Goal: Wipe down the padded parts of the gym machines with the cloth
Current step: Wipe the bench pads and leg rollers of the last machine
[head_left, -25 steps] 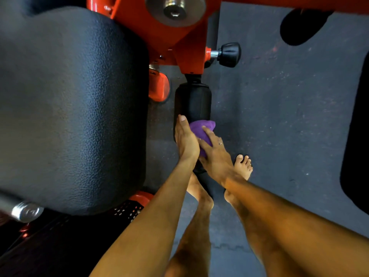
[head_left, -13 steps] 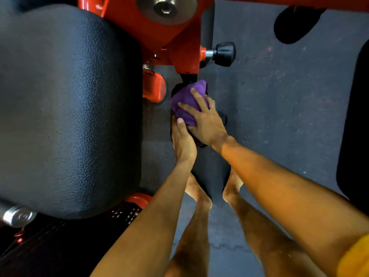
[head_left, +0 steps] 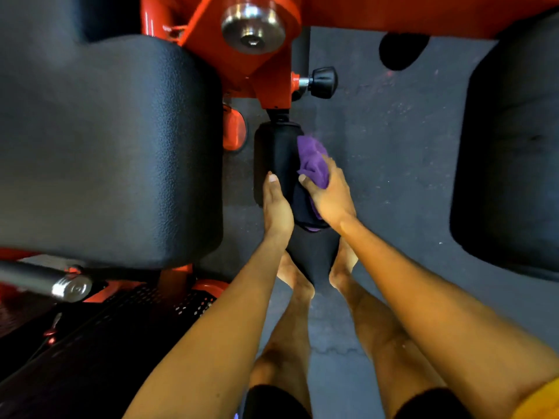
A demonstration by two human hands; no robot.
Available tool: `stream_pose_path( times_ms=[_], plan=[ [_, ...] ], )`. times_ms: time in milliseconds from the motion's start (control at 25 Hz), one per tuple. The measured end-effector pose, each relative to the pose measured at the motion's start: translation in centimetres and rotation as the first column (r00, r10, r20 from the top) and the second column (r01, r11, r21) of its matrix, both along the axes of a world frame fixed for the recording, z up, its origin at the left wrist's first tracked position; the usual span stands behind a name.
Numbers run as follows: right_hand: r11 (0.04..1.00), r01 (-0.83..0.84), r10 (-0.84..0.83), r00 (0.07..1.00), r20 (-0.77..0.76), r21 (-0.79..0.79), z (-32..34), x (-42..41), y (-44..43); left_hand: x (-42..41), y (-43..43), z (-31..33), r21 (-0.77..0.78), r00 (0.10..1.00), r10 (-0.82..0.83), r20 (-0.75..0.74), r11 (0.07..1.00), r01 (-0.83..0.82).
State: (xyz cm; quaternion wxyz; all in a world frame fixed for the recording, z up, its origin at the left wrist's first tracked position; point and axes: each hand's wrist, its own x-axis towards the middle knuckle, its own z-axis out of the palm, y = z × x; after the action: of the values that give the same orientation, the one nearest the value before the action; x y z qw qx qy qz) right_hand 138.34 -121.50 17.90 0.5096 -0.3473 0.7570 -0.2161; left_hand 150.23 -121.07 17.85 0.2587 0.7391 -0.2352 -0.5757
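My right hand (head_left: pixel 328 193) has slid the purple cloth (head_left: pixel 313 160) off the top of the roller pad (head_left: pixel 276 155) and round to its right flank. My fingers are curled over the bunched cloth and press it there. My left hand (head_left: pixel 276 207) stays flat along the pad's left side, fingers straight, steadying it. I judge this roller nearly done; the large seat pad (head_left: pixel 106 146) beyond my left fingers comes next.

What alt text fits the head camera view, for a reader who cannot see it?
A person's right hand holds a purple cloth against the right side of a black roller pad on an orange gym machine, while the left hand rests against its left side. A large black pad fills the left.
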Motion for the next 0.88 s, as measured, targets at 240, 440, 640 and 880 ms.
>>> stream_pose_path(
  times_ms=[240,440,640,880],
  plan=[
    [0.992,-0.048,0.041,0.997,-0.066,-0.119,14.6,-1.2,4.2,-0.1,2.4,9.6,0.037,0.999,-0.017,-0.031,0.999,0.019],
    [0.993,-0.034,0.022,0.993,-0.112,-0.109,25.4,-2.6,6.8,-0.8,3.1,19.5,0.042,0.994,-0.069,-0.081,0.996,0.073],
    [0.988,0.03,-0.054,0.985,-0.161,-0.151,32.9,-3.6,9.9,-2.5,3.3,27.0,-0.019,0.978,-0.162,-0.13,0.987,0.16],
    [0.971,0.042,-0.111,0.952,-0.285,-0.237,37.7,-6.3,12.6,-5.5,4.3,30.5,-0.029,0.953,-0.249,-0.171,0.968,0.247]
  ],
)
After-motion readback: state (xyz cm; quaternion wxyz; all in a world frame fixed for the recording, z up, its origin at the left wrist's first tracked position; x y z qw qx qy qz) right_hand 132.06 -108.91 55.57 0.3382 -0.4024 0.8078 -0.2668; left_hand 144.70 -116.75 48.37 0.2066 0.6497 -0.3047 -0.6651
